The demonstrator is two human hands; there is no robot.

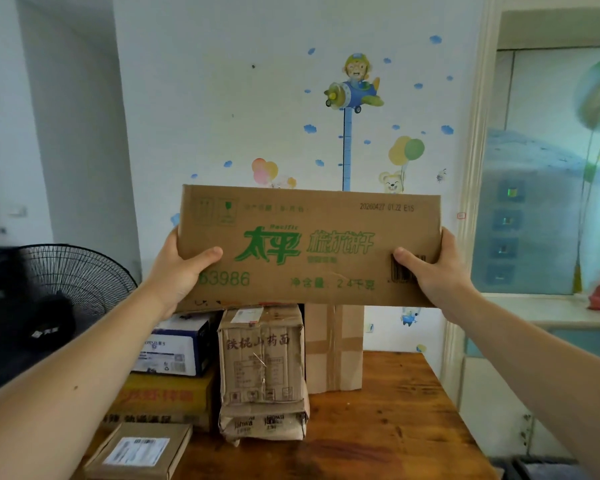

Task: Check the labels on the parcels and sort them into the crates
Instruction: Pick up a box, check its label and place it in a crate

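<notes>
I hold a wide brown cardboard parcel (309, 247) with green printing up in front of me, its printed face towards the camera. My left hand (181, 268) grips its left end, thumb on the front. My right hand (430, 268) grips its right end, thumb beside a barcode. Below it, on the wooden table (395, 427), stand more parcels: a tall brown box with a white label (262, 355) on a crumpled flat box (262, 426), a taped plain carton (333, 348), a blue-and-white box (174, 348) on a yellow carton (163, 400), and a small labelled box (139, 452).
A black standing fan (73, 282) is at the left behind the table. A white wall with cartoon stickers is straight ahead. A window with a sill (541, 303) lies to the right. Dark bins (548, 469) show at the lower right edge.
</notes>
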